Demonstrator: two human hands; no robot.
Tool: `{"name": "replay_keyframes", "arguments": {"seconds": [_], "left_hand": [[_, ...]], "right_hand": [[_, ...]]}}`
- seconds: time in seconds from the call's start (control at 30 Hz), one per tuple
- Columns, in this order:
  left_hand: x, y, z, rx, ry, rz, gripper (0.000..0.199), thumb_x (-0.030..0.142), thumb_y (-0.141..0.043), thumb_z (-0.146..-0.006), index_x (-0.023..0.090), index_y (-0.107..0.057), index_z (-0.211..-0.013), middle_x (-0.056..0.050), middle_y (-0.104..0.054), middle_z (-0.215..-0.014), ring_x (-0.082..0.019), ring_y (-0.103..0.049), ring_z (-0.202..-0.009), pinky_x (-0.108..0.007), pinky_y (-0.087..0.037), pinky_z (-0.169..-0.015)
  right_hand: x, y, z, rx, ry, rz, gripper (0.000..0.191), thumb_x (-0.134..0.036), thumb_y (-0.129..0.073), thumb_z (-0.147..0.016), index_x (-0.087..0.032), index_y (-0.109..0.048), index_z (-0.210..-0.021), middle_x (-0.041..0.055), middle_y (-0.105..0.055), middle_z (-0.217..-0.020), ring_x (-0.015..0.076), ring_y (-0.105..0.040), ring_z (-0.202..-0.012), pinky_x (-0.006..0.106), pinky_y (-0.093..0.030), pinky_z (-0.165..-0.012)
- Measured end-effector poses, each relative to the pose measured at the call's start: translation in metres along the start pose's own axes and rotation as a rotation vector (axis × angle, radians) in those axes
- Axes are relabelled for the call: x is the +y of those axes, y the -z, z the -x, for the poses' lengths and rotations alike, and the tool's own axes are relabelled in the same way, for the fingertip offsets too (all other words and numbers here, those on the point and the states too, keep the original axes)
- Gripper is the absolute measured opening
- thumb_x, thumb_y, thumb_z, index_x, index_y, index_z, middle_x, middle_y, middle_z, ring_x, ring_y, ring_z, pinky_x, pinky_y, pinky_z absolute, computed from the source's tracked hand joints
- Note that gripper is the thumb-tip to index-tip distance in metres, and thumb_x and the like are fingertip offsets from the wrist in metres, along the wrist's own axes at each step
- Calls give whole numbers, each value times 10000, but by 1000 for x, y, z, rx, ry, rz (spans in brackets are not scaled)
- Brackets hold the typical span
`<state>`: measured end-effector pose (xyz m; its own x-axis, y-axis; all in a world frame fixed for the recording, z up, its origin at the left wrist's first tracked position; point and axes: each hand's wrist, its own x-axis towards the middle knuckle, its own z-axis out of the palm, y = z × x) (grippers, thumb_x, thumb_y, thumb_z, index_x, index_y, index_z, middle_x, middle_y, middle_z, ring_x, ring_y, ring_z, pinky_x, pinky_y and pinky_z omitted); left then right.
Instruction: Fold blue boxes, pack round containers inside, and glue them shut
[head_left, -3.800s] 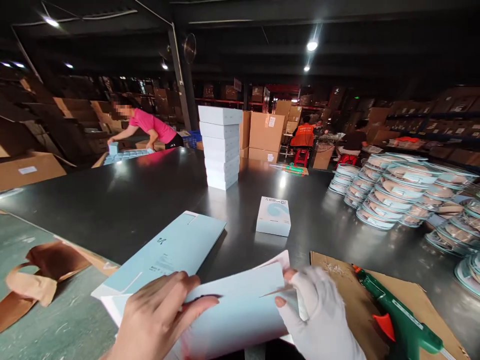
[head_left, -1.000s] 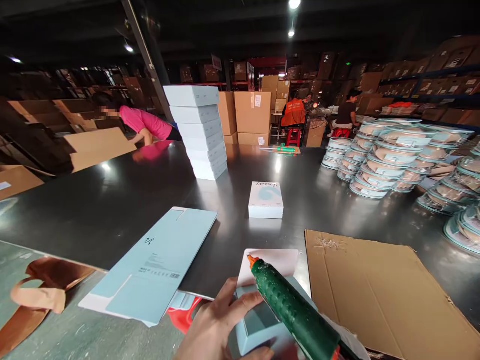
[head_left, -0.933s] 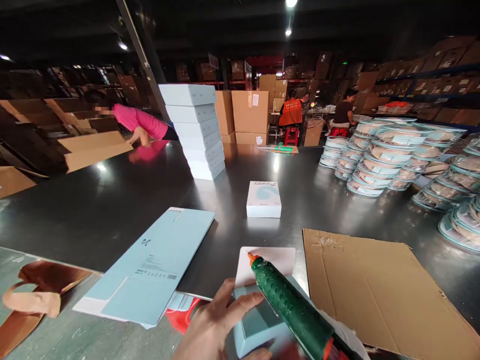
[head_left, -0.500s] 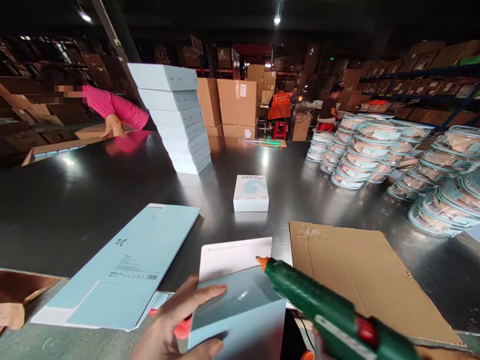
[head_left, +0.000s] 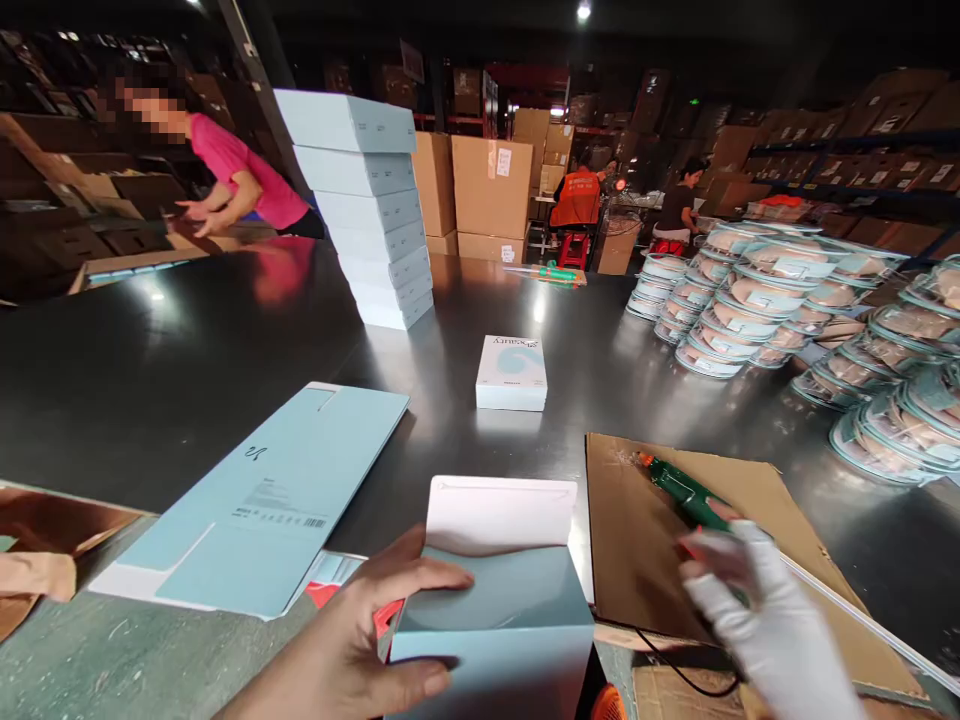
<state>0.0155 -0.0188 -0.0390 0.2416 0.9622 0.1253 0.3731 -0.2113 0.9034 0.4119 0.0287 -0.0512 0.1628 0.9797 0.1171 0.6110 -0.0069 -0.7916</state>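
My left hand [head_left: 382,620] grips the left side of a light-blue carton [head_left: 499,595], its thumb on the near face and a finger across the top. A white inner flap [head_left: 501,512] stands up at the carton's far edge. Over on the right, my right hand [head_left: 750,590], in a white fingerless glove and blurred, is closed around a green hot glue gun [head_left: 686,495]. The gun's orange nozzle is down at a brown cardboard sheet [head_left: 757,490]. Left of the carton lie flat light-blue carton blanks [head_left: 277,500] with print and a barcode.
A small white box [head_left: 512,372] sits mid-table, with a tall stack of light-blue boxes [head_left: 375,210] behind. Stacked clear round packages [head_left: 772,290] fill the right side. Another green tool [head_left: 551,273] lies at the far edge. A person in pink [head_left: 255,180] stands beyond the table.
My right hand has moved the glue gun from beside the carton's flap, rightward onto the cardboard sheet. My left hand keeps its hold, and the carton has turned slightly. The person in pink has straightened somewhat.
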Motion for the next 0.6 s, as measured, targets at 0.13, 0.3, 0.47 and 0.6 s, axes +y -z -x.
{"name": "replay_keyframes", "arguments": {"seconds": [0.13, 0.3, 0.47, 0.6], "left_hand": [[-8, -11, 5, 64, -3, 68, 387, 346, -859, -765, 336, -791, -1145, -71, -747, -1172, -309, -727, -1061, -367, -615, -907], [-18, -39, 10, 413, -40, 462, 461, 373, -897, -775, 382, -629, -1150, -34, -603, -1390, -297, -695, -1174, -322, -605, -870], [-11, -40, 5, 351, -195, 403, 389, 377, -835, -872, 395, -667, -1223, -27, -608, -1154, -233, -673, -1103, -317, -555, -949], [-2, -27, 2, 239, -165, 302, 157, 435, -801, -891, 318, -769, -991, -43, -568, -1100, -222, -640, -1029, -280, -550, -828]], "right_hand": [[-47, -83, 30, -542, 196, -726, 1142, -623, -794, -807, -460, -20, -1630, 90, -519, -1576, 255, -553, -1414, 433, -490, -1112], [-45, -108, 38, -544, 286, -754, 856, -536, -672, -942, -415, -182, -1633, 100, -649, -1400, 272, -648, -1298, 414, -538, -1050], [-48, -87, 25, -507, 685, -411, 597, -306, -773, -874, -443, -600, -1429, 65, -648, -1373, 275, -683, -1201, 354, -590, -957], [-65, -83, 17, -484, 784, -377, 652, -149, -774, -824, -476, -641, -1372, 23, -670, -1317, 217, -733, -1076, 298, -611, -896]]}}
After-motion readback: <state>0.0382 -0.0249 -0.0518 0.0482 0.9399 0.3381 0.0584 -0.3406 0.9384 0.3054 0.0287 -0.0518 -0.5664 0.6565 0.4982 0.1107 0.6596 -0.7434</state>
